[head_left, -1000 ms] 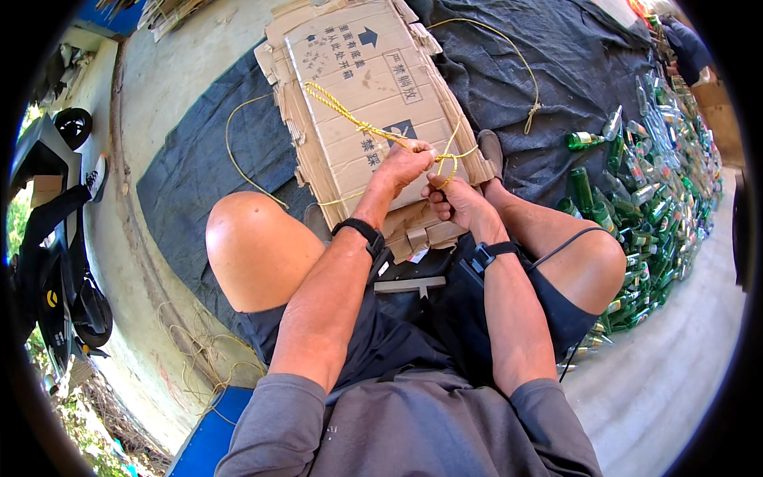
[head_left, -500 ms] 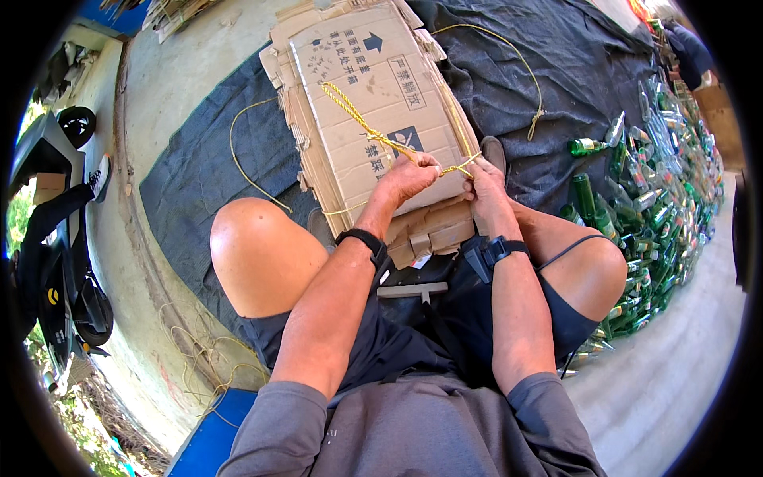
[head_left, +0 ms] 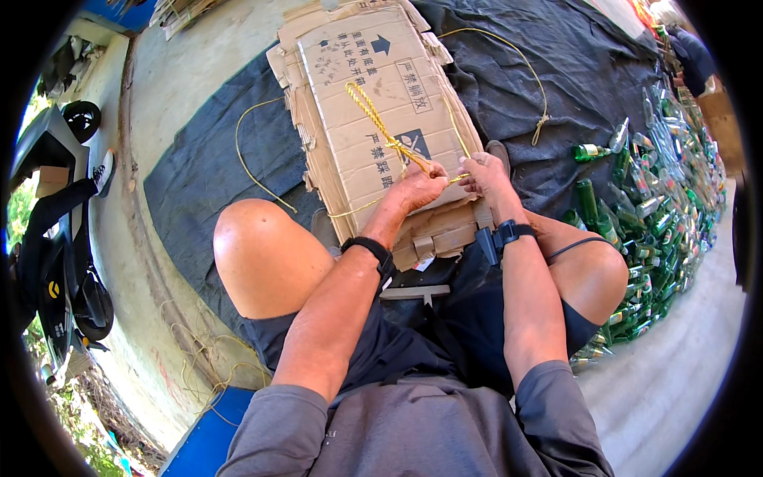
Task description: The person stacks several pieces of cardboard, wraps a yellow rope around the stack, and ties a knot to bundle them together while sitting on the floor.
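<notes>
A stack of flattened cardboard (head_left: 350, 111) lies between my knees. Yellow rope (head_left: 367, 106) runs doubled and twisted over its top sheet toward my hands. My left hand (head_left: 419, 188) is closed round the rope above the near end of the stack. Close by on the right, my right hand (head_left: 484, 174) pinches another stretch of the same rope, with a short length running between the two hands. A thinner strand passes across the stack's near left edge. The fingertips partly hide how the rope crosses.
Dark sheeting (head_left: 207, 159) spreads under the stack. Many glass bottles (head_left: 652, 215), mostly green, are heaped at the right. A loose rope end (head_left: 543, 119) lies on the sheeting at the far right. At the left stands a dark motor scooter (head_left: 60, 238); tangled cord (head_left: 207, 358) lies nearby.
My right hand has shifted slightly, and the rope beside it now rises in a line toward the far side. My left hand has moved a little right and lower, still gripping the rope.
</notes>
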A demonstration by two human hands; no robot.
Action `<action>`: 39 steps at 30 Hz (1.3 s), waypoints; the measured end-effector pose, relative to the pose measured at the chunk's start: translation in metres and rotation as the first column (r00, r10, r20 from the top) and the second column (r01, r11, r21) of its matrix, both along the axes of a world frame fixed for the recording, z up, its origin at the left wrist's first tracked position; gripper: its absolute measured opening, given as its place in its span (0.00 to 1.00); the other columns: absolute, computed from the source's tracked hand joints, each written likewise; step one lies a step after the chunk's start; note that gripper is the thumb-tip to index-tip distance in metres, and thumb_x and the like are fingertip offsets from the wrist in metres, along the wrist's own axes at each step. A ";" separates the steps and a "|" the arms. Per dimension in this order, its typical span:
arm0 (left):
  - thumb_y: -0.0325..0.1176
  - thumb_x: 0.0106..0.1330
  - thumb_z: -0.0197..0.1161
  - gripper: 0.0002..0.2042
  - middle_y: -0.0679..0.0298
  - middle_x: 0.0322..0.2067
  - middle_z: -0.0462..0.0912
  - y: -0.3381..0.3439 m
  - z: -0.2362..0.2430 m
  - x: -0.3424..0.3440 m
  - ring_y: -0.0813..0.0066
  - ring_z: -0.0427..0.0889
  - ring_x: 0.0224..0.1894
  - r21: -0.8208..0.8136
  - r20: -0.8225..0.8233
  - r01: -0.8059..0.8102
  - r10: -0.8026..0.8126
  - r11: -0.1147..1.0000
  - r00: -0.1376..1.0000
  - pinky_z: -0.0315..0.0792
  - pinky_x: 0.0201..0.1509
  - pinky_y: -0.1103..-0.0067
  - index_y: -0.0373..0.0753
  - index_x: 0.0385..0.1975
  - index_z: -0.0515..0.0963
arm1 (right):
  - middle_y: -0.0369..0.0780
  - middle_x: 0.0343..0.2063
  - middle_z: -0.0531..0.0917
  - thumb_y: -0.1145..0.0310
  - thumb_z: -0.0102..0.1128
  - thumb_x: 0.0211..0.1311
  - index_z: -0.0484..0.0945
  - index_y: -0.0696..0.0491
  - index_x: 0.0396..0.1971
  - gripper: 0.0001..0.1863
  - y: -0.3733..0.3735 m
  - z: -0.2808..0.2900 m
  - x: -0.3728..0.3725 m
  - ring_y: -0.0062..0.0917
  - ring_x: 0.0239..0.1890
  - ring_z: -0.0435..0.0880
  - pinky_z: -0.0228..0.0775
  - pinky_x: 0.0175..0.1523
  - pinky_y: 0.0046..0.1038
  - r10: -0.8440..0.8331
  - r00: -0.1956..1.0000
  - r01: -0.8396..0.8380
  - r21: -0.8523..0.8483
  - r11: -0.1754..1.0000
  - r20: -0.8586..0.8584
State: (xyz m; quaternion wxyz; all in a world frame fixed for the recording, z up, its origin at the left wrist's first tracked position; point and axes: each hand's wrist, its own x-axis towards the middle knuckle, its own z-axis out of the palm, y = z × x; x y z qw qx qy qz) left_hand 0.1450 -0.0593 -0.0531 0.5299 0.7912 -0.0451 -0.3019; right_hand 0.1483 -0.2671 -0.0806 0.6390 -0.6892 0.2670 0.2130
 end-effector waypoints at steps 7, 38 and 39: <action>0.34 0.63 0.58 0.12 0.55 0.32 0.87 0.001 -0.001 0.001 0.64 0.85 0.38 0.029 0.130 0.036 -0.040 0.999 0.991 0.77 0.45 0.70 0.32 0.37 0.84 | 0.41 0.28 0.84 0.68 0.64 0.64 0.80 0.59 0.37 0.10 0.002 0.009 0.029 0.25 0.25 0.83 0.76 0.27 0.27 0.069 0.979 -0.102 -0.169 0.980 -0.191; 0.42 0.80 0.49 0.16 0.76 0.15 0.53 0.022 0.030 0.021 0.81 0.56 0.18 -0.547 -0.511 -0.708 0.492 0.446 0.705 0.65 0.31 0.78 0.34 0.41 0.75 | 0.27 0.16 0.65 0.56 0.53 0.78 0.75 0.51 0.28 0.18 0.001 0.026 0.067 0.13 0.18 0.63 0.60 0.26 0.21 -0.245 0.918 0.164 0.265 0.950 0.311; 0.42 0.80 0.49 0.16 0.76 0.15 0.53 0.022 0.028 0.023 0.82 0.55 0.17 -0.546 -0.514 -0.712 0.495 0.440 0.700 0.63 0.29 0.78 0.34 0.40 0.74 | 0.26 0.15 0.62 0.54 0.53 0.78 0.74 0.50 0.27 0.19 -0.003 0.023 0.071 0.13 0.17 0.61 0.57 0.23 0.20 -0.257 0.932 0.177 0.299 0.938 0.255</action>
